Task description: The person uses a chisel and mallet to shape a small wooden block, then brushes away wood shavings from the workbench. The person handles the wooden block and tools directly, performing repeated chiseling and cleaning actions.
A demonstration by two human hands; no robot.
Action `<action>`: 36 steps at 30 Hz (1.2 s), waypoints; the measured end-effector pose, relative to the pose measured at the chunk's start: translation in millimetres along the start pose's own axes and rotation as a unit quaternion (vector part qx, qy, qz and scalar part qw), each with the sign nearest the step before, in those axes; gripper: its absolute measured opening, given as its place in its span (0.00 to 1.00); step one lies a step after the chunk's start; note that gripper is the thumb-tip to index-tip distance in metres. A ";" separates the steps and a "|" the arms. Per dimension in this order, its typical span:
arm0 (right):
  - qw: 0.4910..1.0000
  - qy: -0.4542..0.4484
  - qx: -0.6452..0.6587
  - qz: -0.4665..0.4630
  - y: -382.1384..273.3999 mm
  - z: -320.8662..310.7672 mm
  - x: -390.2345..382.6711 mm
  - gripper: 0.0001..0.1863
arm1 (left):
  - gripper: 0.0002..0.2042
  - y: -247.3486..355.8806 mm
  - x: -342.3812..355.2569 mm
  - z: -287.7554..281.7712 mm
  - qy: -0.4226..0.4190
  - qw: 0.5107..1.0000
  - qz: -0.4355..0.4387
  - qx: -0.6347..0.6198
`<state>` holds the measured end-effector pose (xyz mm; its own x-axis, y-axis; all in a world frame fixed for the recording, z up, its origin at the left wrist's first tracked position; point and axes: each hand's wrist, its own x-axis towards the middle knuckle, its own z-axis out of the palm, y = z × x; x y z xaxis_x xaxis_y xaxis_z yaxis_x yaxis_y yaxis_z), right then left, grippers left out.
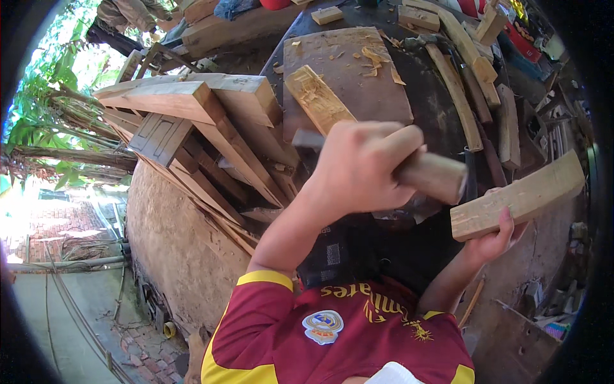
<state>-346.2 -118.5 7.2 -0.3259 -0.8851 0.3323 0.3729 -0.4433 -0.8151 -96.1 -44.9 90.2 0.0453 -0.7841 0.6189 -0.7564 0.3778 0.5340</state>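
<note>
My left hand (364, 166) is closed around a thick wooden tool handle (435, 176). A grey piece, perhaps the tool's metal end (307, 139), shows beyond the fist. My right hand (495, 237) grips a pale, slightly curved wooden block (524, 189) from below. Just past my left fist, a lighter wooden piece (316, 96) with a roughly cut face lies tilted on a brown board (342, 45). Curled shavings (374, 61) are scattered on that board.
Stacked planks (160, 96) lean at the left on an earthen ledge (166, 237). Curved wooden strips (454, 96), small blocks (419, 18) and other offcuts lie along the right of the dark bench (428, 83). Plants and a brick-paved yard (64, 227) are at the far left.
</note>
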 end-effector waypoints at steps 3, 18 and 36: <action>1.000 -0.011 -0.012 0.021 -0.2 2.9 -1.8 0.36 | 0.12 1.4 -20.6 -15.1 -0.042 0.990 -0.103 0.087; 0.998 -0.045 -0.051 0.015 12.3 -5.1 -3.9 0.31 | 0.25 -65.4 -26.8 -1.6 -0.005 0.973 -0.183 0.138; 0.995 -0.035 -0.082 0.043 22.2 -10.2 1.8 0.33 | 0.19 -66.2 2.3 -15.3 -0.015 0.924 -0.222 0.310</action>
<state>-347.4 -128.5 -15.2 -0.2355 -0.9290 0.2856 0.2489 -0.3417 -0.9062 -35.9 -64.2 65.1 0.4303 -0.8113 0.3958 -0.8963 -0.3321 0.2938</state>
